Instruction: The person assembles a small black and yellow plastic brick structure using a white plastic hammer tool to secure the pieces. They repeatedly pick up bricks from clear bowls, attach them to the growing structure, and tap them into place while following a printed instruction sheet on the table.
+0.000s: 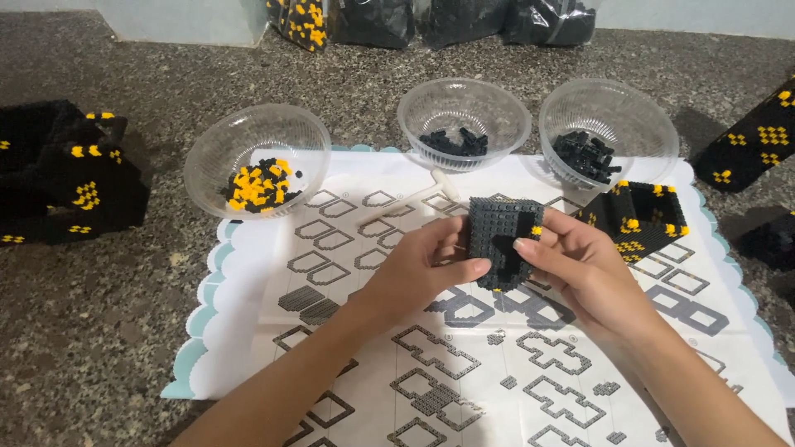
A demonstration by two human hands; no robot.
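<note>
We hold the black brick panel (503,242) up between both hands, above the printed instruction sheet (464,364) that lies under our forearms. Our left hand (418,269) is clamped on the panel's left edge, thumb stretched along its lower part, fingers tucked behind. Our right hand (580,265) grips the right edge, its thumb tip pressed on the panel's front face and its index finger near a single yellow stud at the panel's upper right corner.

Just beyond the right hand, touching the sheet, stands an open black box of bricks with yellow spots (639,217). Just past the left hand's fingers lies a small white tool (414,197), slanted across the sheet.

Farther out from the hands stand three clear plastic bowls. The one off to the left of the left hand (217,153) holds yellow and black pieces. The middle bowl (464,99) and the one beyond the right hand (609,103) hold black pieces only.

Well apart to the left sits a larger black and yellow brick build (62,174) on the speckled stone counter (99,331); another black and yellow build (758,136) lies far to the right. Farthest from us, dark plastic bags (431,21) line the counter's back edge.
</note>
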